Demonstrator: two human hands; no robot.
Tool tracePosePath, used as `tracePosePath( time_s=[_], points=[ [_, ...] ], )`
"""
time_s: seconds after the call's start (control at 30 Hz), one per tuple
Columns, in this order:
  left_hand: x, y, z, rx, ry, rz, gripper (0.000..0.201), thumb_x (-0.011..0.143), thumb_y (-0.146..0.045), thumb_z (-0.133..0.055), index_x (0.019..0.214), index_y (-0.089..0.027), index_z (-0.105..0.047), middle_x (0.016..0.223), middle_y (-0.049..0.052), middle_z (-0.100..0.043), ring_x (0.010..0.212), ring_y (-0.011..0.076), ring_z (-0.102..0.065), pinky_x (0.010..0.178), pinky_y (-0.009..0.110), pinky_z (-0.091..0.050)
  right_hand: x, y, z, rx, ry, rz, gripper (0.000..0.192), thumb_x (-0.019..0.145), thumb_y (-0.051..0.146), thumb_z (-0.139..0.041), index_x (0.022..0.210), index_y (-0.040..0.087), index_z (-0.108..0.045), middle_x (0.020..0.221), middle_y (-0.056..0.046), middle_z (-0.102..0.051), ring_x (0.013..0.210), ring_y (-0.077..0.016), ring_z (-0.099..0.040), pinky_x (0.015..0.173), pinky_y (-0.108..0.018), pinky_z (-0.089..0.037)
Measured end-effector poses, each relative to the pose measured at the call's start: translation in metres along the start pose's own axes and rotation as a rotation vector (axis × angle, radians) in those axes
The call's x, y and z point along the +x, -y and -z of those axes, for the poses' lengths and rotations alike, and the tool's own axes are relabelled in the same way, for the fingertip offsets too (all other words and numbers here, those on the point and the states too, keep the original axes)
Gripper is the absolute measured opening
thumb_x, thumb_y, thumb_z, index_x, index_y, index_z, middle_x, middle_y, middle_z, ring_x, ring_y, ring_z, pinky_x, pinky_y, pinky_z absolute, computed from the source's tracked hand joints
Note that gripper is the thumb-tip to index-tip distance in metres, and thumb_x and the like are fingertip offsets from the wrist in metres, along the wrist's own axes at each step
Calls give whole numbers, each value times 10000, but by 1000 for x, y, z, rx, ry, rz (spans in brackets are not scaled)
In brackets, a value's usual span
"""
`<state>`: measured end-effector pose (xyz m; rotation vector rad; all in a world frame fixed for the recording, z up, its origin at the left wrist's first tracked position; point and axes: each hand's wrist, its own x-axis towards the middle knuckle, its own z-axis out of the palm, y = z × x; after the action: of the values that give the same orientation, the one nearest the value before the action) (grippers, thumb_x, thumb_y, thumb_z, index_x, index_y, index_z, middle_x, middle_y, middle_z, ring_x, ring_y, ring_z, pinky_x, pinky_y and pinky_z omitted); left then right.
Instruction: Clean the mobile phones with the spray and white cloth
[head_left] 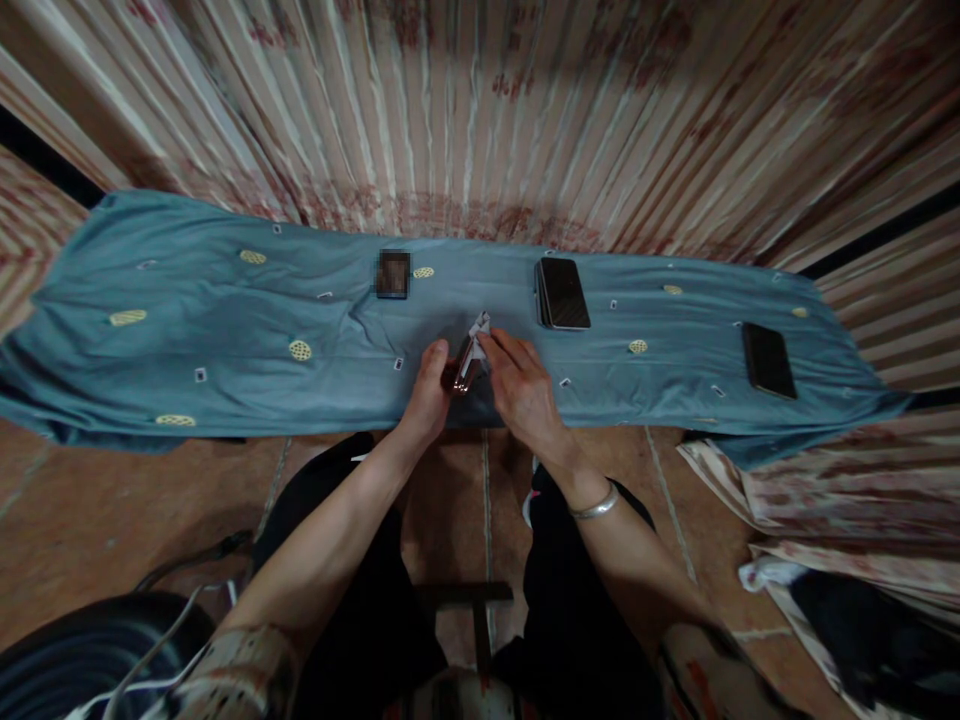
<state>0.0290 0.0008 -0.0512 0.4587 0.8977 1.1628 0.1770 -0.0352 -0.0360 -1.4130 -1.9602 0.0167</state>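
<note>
Phone (463, 378), glossy-edged, against crumpled pale cloth (478, 334)

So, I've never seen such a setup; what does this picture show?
There's no machine here, just a person working bare-handed. The single picture comes from a camera on their head, looking forward and down. Ahead, a blue cloth is spread out. On it lie, left to right, a small blurred dark square, what looks like a stack of phones and a single dark phone. The left hand holds a shiny device, perhaps a phone; the right hand pinches a white tissue or rag, seemingly against it.
</note>
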Motion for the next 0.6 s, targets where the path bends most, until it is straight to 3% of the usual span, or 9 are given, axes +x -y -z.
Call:
tracePosePath(
  time_s=[0.07,0.2,0.4,0.6],
  points=[
    [-1,-2,1,26,-21,14,307,983,-440,-671,1191,-219,-628,872,27,-706,779,184,-695,710,287,-553,0,-4,-2,31,-23,-24,493,1050,153,-396,1491,210,-610,1449,-137,-671,1313,-276,-651,1177,-507,-530],
    [-3,-8,0,17,-46,20,245,927,-346,-744,1117,-233,-636,889,7,-697,790,187,-694,795,346,-584,-1,-11,-6,109,-80,-93,477,1037,163,-406,1459,203,-625,1422,-125,-700,1315,-253,-669,1171,-471,-537],
    [0,-18,0,5,-40,55,41,936,-222,-682,918,-185,-680,830,15,-723,717,166,-674,740,316,-564,0,-12,-10,225,-115,-187,447,1007,178,-451,1391,239,-671,1380,-79,-742,1295,-234,-696,1133,-417,-563],
    [-6,-32,-9,-50,-31,134,358,1046,-165,-446,818,-140,-720,765,56,-761,778,179,-726,832,301,-572,1,-11,-13,342,-121,-260,444,974,187,-485,1356,236,-706,1352,-67,-761,1270,-238,-713,1123,-420,-565]
  ],
)
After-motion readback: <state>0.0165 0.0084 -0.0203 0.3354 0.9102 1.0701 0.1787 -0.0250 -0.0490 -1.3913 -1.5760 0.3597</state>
